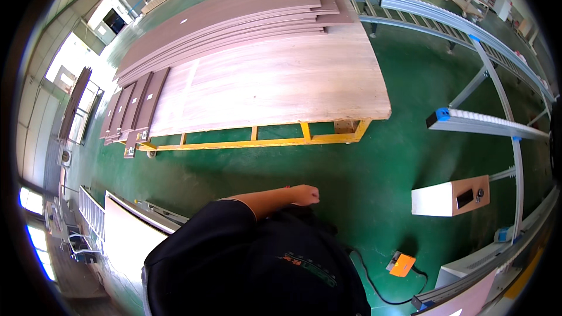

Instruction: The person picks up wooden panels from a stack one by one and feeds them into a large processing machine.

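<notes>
My left hand (305, 195) is curled into a fist in front of my body, its bare forearm reaching across from the dark left sleeve. Nothing shows in its fingers, and a bit of red is at the wrist. It touches no object that I can see. Beyond it stands a large wheeled table (257, 90) with a pale wood-grain top and a yellow frame. Long brown panels (234, 11) lie stacked along its far side. Several narrow brown boards (136, 102) rest side by side at its left end. My right hand is out of view.
A metal roller conveyor (421, 20) and blue-capped rails (492, 123) run along the right. Below them sit a control box (456, 197) with a dark panel and an orange foot-pedal unit (401, 264) with a black cable on the green floor. A white panel (132, 240) stands at lower left.
</notes>
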Demonstrator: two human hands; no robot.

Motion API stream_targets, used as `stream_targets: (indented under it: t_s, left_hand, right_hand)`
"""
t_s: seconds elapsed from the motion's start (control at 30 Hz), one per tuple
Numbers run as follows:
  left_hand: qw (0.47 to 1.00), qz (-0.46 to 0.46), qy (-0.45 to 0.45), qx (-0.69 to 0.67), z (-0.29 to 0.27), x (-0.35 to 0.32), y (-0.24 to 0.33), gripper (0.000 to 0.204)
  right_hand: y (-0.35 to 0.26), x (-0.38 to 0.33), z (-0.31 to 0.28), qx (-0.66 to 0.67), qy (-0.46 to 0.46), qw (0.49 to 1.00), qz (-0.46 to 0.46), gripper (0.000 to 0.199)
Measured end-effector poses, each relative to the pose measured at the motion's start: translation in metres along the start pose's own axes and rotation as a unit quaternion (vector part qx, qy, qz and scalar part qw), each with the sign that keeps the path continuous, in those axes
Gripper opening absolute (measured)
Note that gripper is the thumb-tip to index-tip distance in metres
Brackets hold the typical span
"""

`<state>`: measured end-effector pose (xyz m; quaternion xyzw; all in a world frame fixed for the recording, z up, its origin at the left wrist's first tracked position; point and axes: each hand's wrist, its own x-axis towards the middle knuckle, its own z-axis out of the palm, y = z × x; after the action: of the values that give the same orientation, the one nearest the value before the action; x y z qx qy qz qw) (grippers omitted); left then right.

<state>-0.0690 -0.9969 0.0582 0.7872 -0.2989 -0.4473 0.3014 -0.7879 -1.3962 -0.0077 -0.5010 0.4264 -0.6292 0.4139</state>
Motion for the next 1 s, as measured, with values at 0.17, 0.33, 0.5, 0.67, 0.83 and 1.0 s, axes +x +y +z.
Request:
stream_targets:
  t_s: [0.17, 0.33, 0.5, 0.67, 0.83, 1.0]
  left_hand:
    - [0.986, 0.007, -0.043, -0.158, -0.020, -0.018, 0.043, 0.033]
    - [0.915, 0.053, -0.063, -0.396, -0.043, -0.025, 0.067, 0.039]
    - [0.729, 0.094, -0.061, -0.676, -0.102, -0.083, 0.031, 0.044]
    - [0.649, 0.059, 0.154, -0.743, -0.148, -0.142, -0.047, 0.045]
    - [0.543, 0.077, 0.287, -0.785, -0.168, -0.172, -0.144, 0.044]
    - [0.464, 0.065, 0.370, -0.802, -0.170, -0.181, -0.214, 0.039]
  right_hand:
    - [-0.189, -0.133, 0.335, 0.175, -0.089, 0.951, 0.238, 0.044]
    - [-0.237, -0.216, 0.470, 0.204, -0.246, 0.894, 0.313, 0.041]
    - [-0.224, -0.292, 0.572, 0.224, -0.481, 0.759, 0.378, 0.048]
    - [-0.231, -0.405, 0.671, 0.118, -0.593, 0.617, 0.504, 0.062]
    - [-0.191, -0.496, 0.748, 0.038, -0.675, 0.500, 0.541, 0.056]
    - [-0.168, -0.534, 0.769, -0.017, -0.752, 0.430, 0.500, 0.045]
